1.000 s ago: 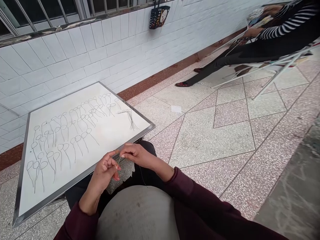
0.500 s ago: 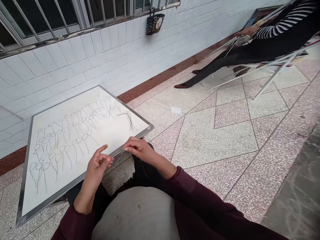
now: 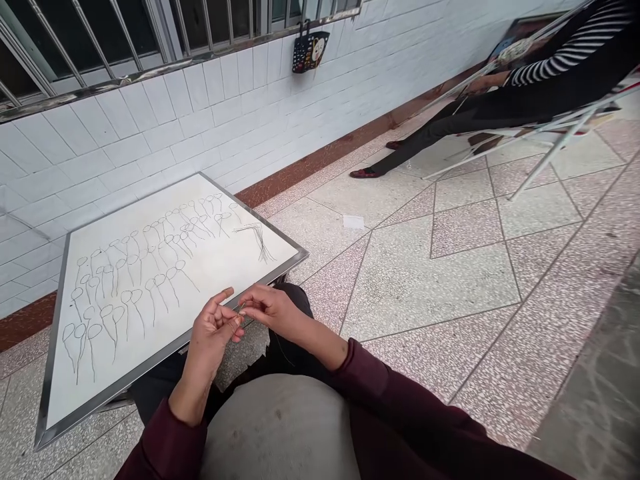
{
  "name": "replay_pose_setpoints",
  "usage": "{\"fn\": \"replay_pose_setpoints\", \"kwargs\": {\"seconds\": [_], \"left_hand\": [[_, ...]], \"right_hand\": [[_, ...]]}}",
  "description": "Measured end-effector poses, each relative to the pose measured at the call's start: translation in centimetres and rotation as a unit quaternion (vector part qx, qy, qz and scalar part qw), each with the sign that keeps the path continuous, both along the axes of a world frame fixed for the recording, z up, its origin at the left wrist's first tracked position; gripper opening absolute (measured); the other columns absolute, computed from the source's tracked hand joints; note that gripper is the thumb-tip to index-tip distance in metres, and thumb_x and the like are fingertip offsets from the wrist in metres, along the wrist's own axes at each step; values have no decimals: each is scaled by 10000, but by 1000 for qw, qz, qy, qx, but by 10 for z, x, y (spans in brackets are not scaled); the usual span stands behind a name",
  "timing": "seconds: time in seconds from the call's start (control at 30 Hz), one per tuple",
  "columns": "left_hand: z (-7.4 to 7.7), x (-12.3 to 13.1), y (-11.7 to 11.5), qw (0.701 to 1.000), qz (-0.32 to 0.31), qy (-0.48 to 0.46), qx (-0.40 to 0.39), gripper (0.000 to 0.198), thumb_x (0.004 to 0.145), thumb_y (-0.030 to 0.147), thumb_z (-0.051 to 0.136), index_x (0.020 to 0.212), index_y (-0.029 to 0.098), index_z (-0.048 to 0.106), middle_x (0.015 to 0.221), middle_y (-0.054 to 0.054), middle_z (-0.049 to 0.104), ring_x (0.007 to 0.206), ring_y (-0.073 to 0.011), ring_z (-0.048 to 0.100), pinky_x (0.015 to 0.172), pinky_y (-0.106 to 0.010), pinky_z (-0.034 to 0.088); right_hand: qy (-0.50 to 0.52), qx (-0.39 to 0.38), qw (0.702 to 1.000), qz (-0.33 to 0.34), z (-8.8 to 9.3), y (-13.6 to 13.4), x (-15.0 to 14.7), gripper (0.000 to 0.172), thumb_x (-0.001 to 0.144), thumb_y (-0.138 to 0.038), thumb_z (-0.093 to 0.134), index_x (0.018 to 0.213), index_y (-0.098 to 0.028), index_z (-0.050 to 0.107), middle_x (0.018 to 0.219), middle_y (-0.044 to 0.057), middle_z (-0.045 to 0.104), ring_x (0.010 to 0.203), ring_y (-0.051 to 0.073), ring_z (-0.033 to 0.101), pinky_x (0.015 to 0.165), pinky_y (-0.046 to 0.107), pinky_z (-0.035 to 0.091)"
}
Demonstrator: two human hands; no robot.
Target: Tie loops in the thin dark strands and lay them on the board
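My left hand and my right hand meet above my lap, just off the near edge of the white board. Both pinch a thin wire between thumb and fingertips. The wire's free end hangs below my right hand over the dark trousers; its part inside the fingers is mostly hidden. On the board lie several rows of thin wires bent into loops with long tails. A bundle of wires with a bend rests near the board's right corner.
A metal frame edges the board, close to the white tiled wall. A dark patterned bag hangs from the window bars. To the right, a person in striped sleeves sits on a folding chair, handling something pale. White paper lies on the floor.
My left hand has moved right and my right hand slightly left, so their fingertips now come together at the wire. The seated person's hands and the pale item have shifted.
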State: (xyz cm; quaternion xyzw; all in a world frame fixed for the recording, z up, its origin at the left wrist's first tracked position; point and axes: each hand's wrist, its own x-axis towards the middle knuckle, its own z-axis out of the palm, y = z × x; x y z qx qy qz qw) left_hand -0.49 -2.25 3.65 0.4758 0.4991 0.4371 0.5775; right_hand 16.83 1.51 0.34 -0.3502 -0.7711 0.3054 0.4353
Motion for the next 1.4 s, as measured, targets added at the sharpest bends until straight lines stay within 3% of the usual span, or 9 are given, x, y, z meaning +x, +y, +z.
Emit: {"fn": "replay_pose_setpoints", "kwargs": {"seconds": [0.3,0.6,0.8,0.93,1.0,1.07,1.2,1.27,1.4], "left_hand": [[1,-4,-4,999,-25,25,4,602,766,321,705,1320,196,506,770,12,604,582,-100,584,527,-221,471],[0,-3,-6,1000,-10,18,-10,596,783,368,681,1323,191,503,775,-2,632,575,-107,585,550,-240,482],[2,-4,-9,1000,-12,15,7,591,792,360,674,1331,196,494,791,-8,638,576,-106,583,554,-237,479],[4,-2,-10,1000,7,17,15,610,780,377,693,1330,207,492,859,-28,659,583,-107,588,557,-244,486],[5,-1,-11,999,22,18,22,608,779,374,697,1327,206,496,860,-27,657,592,-109,592,565,-248,492],[6,-1,-11,999,30,18,26,596,787,371,689,1325,202,497,849,-22,651,595,-109,594,567,-248,494],[10,-5,-11,999,44,20,13,599,787,373,687,1324,194,491,875,-29,653,584,-102,592,555,-244,489],[12,-8,-10,998,53,18,5,605,776,377,697,1316,191,496,874,-28,652,575,-95,586,549,-239,485],[13,-8,-9,998,55,20,0,604,764,371,704,1304,190,504,862,-22,649,561,-92,583,536,-232,475]], "right_hand": [[-2,13,1000,16,-1,-1,-1,94,925,-239,579,918,-181,654,794,15,571,574,91,510,560,214,426],[-24,56,996,59,-1,-1,-2,130,953,-247,542,944,-186,656,821,37,590,732,135,565,654,240,458],[-10,24,1000,-4,0,-5,-6,40,902,-214,601,901,-184,627,775,17,574,634,117,517,576,223,421],[12,30,999,-12,4,-8,-8,106,915,-238,577,841,-185,631,749,21,570,649,126,527,578,230,421],[26,3,1000,0,6,-9,-7,135,915,-291,583,860,-183,642,771,26,571,644,122,530,573,232,430],[61,-78,994,39,8,-9,-5,207,931,-366,556,933,-178,644,808,29,578,611,108,534,556,229,447],[188,-253,944,93,9,-5,3,401,978,-494,414,1046,-150,608,831,38,606,653,109,573,620,250,502],[216,-276,933,85,10,-3,6,439,968,-525,419,1040,-138,612,839,45,619,700,112,576,663,251,502],[194,-278,937,83,11,-1,7,430,931,-536,491,995,-136,636,817,38,634,690,106,558,650,238,476]]}}
